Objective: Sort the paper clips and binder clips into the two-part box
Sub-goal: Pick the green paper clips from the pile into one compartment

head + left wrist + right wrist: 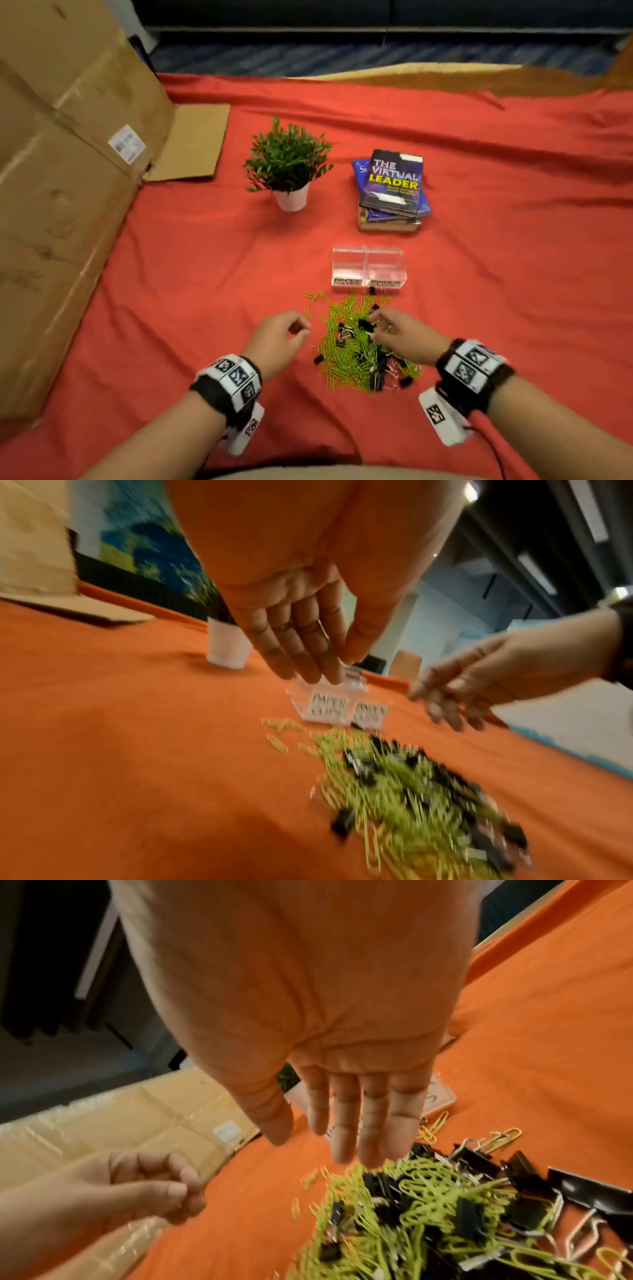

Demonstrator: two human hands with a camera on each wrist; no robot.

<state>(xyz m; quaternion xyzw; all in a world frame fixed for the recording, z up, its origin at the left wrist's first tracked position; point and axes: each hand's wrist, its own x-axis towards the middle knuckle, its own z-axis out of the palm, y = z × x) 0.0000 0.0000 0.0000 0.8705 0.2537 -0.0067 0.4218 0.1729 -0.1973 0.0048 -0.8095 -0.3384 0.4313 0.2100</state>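
Note:
A heap of yellow-green paper clips (346, 346) mixed with black binder clips (363, 323) lies on the red cloth, just in front of the clear two-part box (368, 251). The box has a label on each half and looks empty. My right hand (376, 317) hovers over the far side of the heap with straight, spread fingers (342, 1139) close above the clips (428, 1204). My left hand (303, 327) is just left of the heap, its fingers curled and thumb on forefinger (185, 1188). I see nothing held in it. The left wrist view is blurred.
A potted plant (287, 168) and a stack of books (392, 192) stand beyond the box. A big cardboard box (68, 171) walls the left side, with a flap lying on the cloth. A few loose paper clips (313, 296) lie left of the box front.

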